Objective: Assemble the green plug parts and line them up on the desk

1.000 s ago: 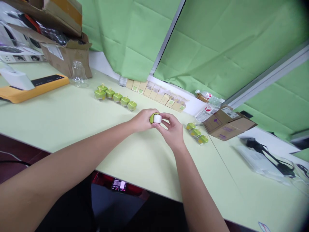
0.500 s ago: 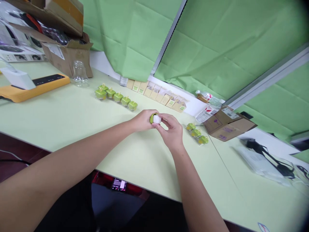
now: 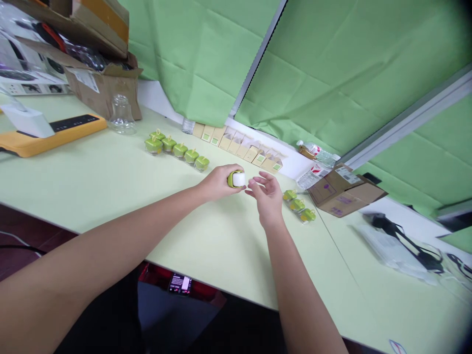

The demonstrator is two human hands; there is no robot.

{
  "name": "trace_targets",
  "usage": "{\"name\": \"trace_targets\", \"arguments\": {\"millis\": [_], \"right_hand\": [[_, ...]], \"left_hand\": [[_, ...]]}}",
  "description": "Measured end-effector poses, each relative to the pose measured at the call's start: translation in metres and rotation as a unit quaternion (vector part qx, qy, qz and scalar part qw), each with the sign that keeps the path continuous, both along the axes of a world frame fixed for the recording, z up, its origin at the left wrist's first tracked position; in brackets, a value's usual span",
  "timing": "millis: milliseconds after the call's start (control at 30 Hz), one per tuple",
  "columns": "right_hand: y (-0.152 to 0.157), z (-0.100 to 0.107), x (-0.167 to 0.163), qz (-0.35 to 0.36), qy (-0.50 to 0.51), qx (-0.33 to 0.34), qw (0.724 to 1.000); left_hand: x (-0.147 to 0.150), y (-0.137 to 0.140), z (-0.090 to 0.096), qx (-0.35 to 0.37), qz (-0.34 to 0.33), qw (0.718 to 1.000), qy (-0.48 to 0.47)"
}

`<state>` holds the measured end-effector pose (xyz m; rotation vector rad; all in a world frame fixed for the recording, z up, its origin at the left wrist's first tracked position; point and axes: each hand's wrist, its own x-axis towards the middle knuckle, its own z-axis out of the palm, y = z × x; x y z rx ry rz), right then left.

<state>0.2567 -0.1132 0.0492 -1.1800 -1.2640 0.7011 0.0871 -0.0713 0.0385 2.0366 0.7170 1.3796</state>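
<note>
Above the middle of the table, my left hand (image 3: 217, 183) is closed around a small green case (image 3: 230, 180). A smooth white rounded piece (image 3: 239, 179) sits in the case and faces right. Just to the right of it, my right hand (image 3: 268, 196) is open, with its fingers apart and nothing between them. Its fingertips are close to the white piece but look apart from it. Several green-topped clear containers (image 3: 180, 149) stand in a row at the back left. A few similar green-topped containers (image 3: 297, 204) are lined up right of my right hand.
Small tan boxes (image 3: 236, 144) line the wall side. A yellow power strip (image 3: 62, 133), a clear plastic jar (image 3: 121, 115) and an open cardboard box (image 3: 106, 88) are at left. Plastic bottles (image 3: 313, 172), another cardboard box (image 3: 341, 192) and a black cable (image 3: 405, 241) lie at right.
My right hand has let go of the white piece and moved a little to the right, its fingers opening. My left hand still holds the green case, and more of the white piece shows.
</note>
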Motion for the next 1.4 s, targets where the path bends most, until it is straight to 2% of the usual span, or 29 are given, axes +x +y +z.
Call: {"name": "trace_targets", "arguments": {"millis": [67,100,200,233,333,400,500,600,667,700,800,900,1033,1200,1267,1400], "right_hand": [[0.002,0.0,0.005,-0.049,0.011,-0.019,0.999],[0.002,0.001,0.007,-0.045,0.004,-0.016,0.999],[0.001,0.001,0.007,0.046,-0.049,0.012,0.998],[0.002,0.001,0.007,0.051,-0.068,0.019,0.996],[0.008,-0.005,0.013,-0.057,-0.096,0.004,0.994],[0.011,-0.008,0.016,-0.058,-0.074,-0.03,0.995],[0.009,-0.01,0.011,0.076,0.015,-0.114,0.99],[0.002,-0.012,-0.002,0.246,0.084,-0.205,0.943],[-0.002,-0.013,-0.01,0.307,0.099,-0.221,0.92],[-0.003,-0.013,-0.013,0.312,0.101,-0.214,0.92],[-0.004,-0.015,-0.016,0.278,0.104,-0.17,0.94],[-0.001,-0.015,-0.015,0.238,0.12,-0.155,0.951],[0.003,-0.013,-0.012,0.13,0.13,-0.131,0.974],[0.008,-0.013,-0.008,0.015,0.078,-0.068,0.995],[0.011,-0.015,-0.003,-0.028,0.04,-0.05,0.998],[0.013,-0.016,0.006,-0.101,-0.058,-0.018,0.993]], "left_hand": [[0.0,-0.001,0.001,0.0,0.006,1.0,-0.001],[0.0,-0.001,0.001,0.002,0.001,1.0,0.0],[0.001,-0.003,0.001,0.008,-0.031,0.999,0.002],[0.001,-0.003,0.0,0.009,-0.036,0.999,0.0],[0.001,-0.004,0.0,0.007,-0.023,1.0,-0.004],[0.001,-0.003,0.0,0.012,-0.02,1.0,0.0],[0.002,-0.004,0.001,0.044,-0.003,0.999,0.006],[0.004,-0.008,0.002,0.081,0.021,0.997,0.003],[0.005,-0.011,0.002,0.089,0.015,0.996,-0.004],[0.006,-0.012,0.002,0.088,0.009,0.996,-0.006],[0.007,-0.013,0.001,0.075,0.0,0.997,-0.006],[0.008,-0.011,-0.002,0.069,0.001,0.998,-0.001],[0.007,-0.009,-0.002,0.078,0.019,0.997,0.015],[-0.004,-0.005,0.006,0.107,0.01,0.992,0.059],[-0.012,0.001,0.009,0.108,0.043,0.991,0.058],[-0.025,0.02,0.005,0.062,0.18,0.981,0.03]]}}
